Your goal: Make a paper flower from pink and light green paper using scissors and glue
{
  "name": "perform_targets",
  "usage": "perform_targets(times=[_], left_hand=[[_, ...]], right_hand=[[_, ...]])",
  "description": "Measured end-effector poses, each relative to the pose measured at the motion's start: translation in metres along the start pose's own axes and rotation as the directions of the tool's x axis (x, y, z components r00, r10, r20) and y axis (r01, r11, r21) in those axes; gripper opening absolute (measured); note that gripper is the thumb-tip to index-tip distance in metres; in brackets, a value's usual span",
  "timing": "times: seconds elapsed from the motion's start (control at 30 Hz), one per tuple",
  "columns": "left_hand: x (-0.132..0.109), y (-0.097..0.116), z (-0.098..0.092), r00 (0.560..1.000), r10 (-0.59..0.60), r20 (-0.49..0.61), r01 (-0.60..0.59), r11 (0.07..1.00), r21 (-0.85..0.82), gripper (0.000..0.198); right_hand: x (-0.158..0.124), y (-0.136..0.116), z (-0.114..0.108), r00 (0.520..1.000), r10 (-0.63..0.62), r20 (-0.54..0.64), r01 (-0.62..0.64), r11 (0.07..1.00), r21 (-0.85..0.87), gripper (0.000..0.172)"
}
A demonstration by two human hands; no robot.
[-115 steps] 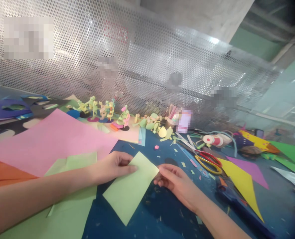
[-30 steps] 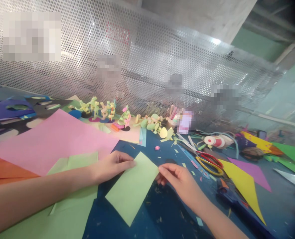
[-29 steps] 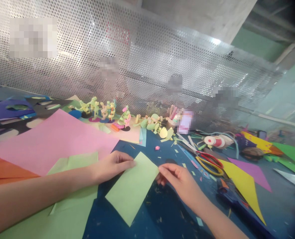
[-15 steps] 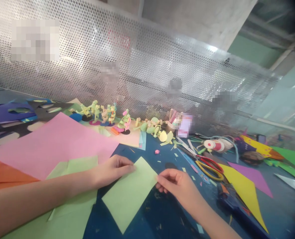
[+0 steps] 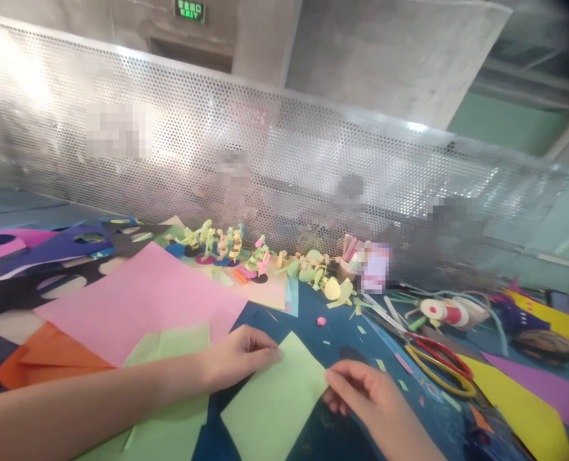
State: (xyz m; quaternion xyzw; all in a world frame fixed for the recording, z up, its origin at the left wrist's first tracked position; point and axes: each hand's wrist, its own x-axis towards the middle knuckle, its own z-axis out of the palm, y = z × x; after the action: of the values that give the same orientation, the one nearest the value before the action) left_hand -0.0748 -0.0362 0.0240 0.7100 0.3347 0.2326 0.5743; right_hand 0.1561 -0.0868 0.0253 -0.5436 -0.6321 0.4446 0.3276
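Note:
A light green rectangle of paper [image 5: 275, 400] lies slantwise on the dark blue table [image 5: 342, 333]. My left hand [image 5: 239, 355] rests on its upper left edge, fingers pressed together pinching the paper. My right hand [image 5: 368, 394] pinches the paper's right corner between thumb and fingers. Both forearms reach in from the bottom of the view.
A big pink sheet [image 5: 143, 301], an orange sheet [image 5: 49, 352] and a larger green sheet [image 5: 169, 410] lie on the left. Small paper figures [image 5: 236, 246] line the perforated metal screen [image 5: 275, 166]. Red-and-yellow scissors [image 5: 438, 362], a tape roll [image 5: 443, 312] and yellow and purple offcuts lie on the right.
The camera has tilted upward, so hands and paper sit lower in view and more of the screen shows. Both hands keep their hold on the green paper.

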Motion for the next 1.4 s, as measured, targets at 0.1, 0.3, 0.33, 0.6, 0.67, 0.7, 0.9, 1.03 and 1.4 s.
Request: perform_targets(times=[0.1, 0.3, 0.33, 0.6, 0.67, 0.7, 0.9, 1.03, 1.4], left_hand=[[-0.001, 0.000, 0.000, 0.999, 0.013, -0.032, -0.012, 1.000, 0.023, 0.038], [-0.001, -0.002, 0.000, 0.999, 0.005, -0.053, -0.002, 0.998, 0.061, 0.042], [-0.001, -0.003, 0.000, 0.998, 0.007, -0.059, -0.003, 0.998, 0.068, 0.042], [-0.001, -0.007, 0.000, 0.999, 0.019, -0.042, -0.018, 0.999, 0.043, 0.037], [0.000, -0.006, 0.000, 0.998, 0.014, -0.054, -0.012, 0.999, 0.047, 0.038], [0.000, -0.005, 0.001, 0.998, 0.010, -0.062, -0.007, 0.999, 0.048, 0.039], [-0.001, -0.002, 0.001, 0.998, -0.016, -0.061, 0.017, 1.000, 0.023, 0.037], [-0.001, -0.003, 0.001, 0.998, 0.000, -0.059, 0.001, 1.000, 0.024, 0.037], [-0.001, -0.007, 0.001, 0.999, 0.002, -0.054, -0.001, 1.000, 0.016, 0.037]], right_hand=[[0.004, 0.003, -0.001, 0.999, -0.045, -0.005, 0.045, 0.999, 0.014, 0.038], [0.006, 0.002, -0.004, 0.999, -0.032, 0.013, 0.032, 0.999, -0.018, 0.037], [0.006, 0.002, -0.004, 0.999, -0.030, 0.021, 0.031, 0.999, -0.019, 0.036], [0.008, 0.009, -0.001, 0.998, -0.050, -0.032, 0.052, 0.997, 0.057, 0.031], [0.008, 0.010, 0.000, 0.998, -0.035, -0.053, 0.039, 0.996, 0.078, 0.031], [0.008, 0.010, 0.000, 0.998, -0.026, -0.053, 0.030, 0.996, 0.085, 0.031], [0.007, 0.007, -0.005, 1.000, -0.024, -0.012, 0.025, 0.992, 0.125, 0.036], [0.008, 0.011, -0.007, 1.000, -0.009, -0.007, 0.009, 0.990, 0.138, 0.035], [0.008, 0.009, 0.000, 0.999, 0.019, -0.045, -0.011, 0.985, 0.174, 0.035]])
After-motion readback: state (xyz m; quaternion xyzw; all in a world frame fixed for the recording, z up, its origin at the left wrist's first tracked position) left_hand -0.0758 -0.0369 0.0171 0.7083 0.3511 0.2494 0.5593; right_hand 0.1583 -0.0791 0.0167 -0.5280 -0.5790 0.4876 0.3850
